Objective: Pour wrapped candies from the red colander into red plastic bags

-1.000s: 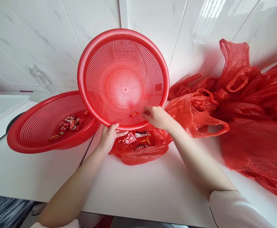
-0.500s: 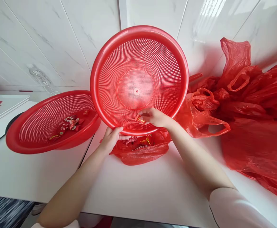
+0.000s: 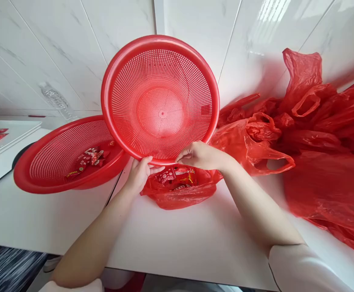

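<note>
A red perforated plastic basket (image 3: 162, 99) is tipped on its side, its mouth facing me. My left hand (image 3: 139, 173) grips its lower rim, thumb over the edge. At the lower right of that rim is my right hand (image 3: 197, 156), fingers curled together in a pinch; whatever they hold is hidden. Just below the rim lies an open red plastic bag (image 3: 184, 198) on the table. Inside it are several small wrapped packets (image 3: 166, 175), mostly red, one with gold. The basket and my right hand partly cover the bag's mouth.
A second red basket (image 3: 60, 152) leans at the left with several small packets (image 3: 92, 156) inside. Red plastic bags (image 3: 325, 182) are heaped at the right. A white tray (image 3: 15, 132) stands far left; a clear bottle (image 3: 55, 99) is by the tiled wall.
The tilted basket has shifted left. My right hand has moved from inside it down to its rim, and the red packet it held no longer shows. More of the bag's contents are visible.
</note>
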Demonstrator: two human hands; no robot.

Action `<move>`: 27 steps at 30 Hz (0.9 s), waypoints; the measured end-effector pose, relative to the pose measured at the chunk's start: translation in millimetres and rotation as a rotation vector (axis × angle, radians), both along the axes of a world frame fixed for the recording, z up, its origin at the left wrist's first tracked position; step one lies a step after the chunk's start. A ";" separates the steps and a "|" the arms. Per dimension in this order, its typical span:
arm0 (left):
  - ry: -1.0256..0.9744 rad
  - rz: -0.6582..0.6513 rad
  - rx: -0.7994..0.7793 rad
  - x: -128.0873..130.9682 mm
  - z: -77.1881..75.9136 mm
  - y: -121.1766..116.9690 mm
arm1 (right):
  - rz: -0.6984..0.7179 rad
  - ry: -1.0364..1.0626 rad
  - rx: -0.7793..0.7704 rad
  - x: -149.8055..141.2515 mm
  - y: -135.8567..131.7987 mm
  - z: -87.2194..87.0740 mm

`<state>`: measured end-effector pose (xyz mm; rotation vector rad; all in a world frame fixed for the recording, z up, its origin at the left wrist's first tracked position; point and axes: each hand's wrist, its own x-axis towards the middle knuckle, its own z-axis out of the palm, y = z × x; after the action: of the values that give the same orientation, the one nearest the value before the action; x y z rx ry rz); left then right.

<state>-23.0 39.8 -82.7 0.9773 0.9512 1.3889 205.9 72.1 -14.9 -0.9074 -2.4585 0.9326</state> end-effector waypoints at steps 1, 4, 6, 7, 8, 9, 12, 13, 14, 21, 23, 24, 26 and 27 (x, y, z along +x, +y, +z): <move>-0.008 0.004 -0.003 0.1 0.5 0.1 | -0.050 -0.024 0.058 -1.1 -2.1 1.2; -0.031 -0.002 -0.003 1.2 2.1 -0.6 | -0.210 -0.107 0.139 2.0 -4.8 1.2; -0.069 -0.013 0.009 2.4 3.3 -1.3 | -0.274 -0.190 0.119 7.7 -4.7 -1.0; -0.089 -0.021 0.014 3.0 4.3 -1.7 | -0.298 -0.223 0.127 10.5 -4.4 -2.3; -0.102 -0.029 0.019 3.3 5.6 -2.2 | -0.320 -0.234 0.156 12.6 -4.1 -3.4; -0.102 -0.037 0.027 3.3 7.7 -3.0 | -0.345 -0.211 0.207 14.1 -3.8 -4.0; 0.080 -0.032 0.086 0.1 19.6 -9.1 | -0.421 0.014 0.389 15.6 -2.7 -1.5; 0.242 -0.021 0.124 -2.3 25.4 -12.8 | -0.455 0.099 0.446 16.4 -2.1 0.7; 0.457 0.001 0.173 -5.3 31.8 -17.1 | -0.501 0.168 0.504 18.0 -1.4 3.4; 1.875 0.686 0.186 -37.0 52.9 -31.0 | -0.876 0.315 0.712 52.5 -2.5 23.3; 2.028 0.648 0.006 -48.3 49.1 -23.6 | -0.966 0.333 0.712 63.3 -5.9 29.3; 2.074 0.584 -0.037 -53.5 47.1 -19.5 | -0.998 0.346 0.708 68.0 -7.8 32.1; 2.123 0.470 0.011 -61.7 44.2 -12.6 | -1.050 0.377 0.698 75.8 -11.3 37.1; 2.128 0.440 0.080 -64.3 43.2 -10.4 | -1.067 0.387 0.691 78.9 -12.8 39.0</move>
<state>-87.3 29.4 -39.4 2.3657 2.6583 0.1037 284.8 59.2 24.1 -1.3337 -1.4109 -0.1181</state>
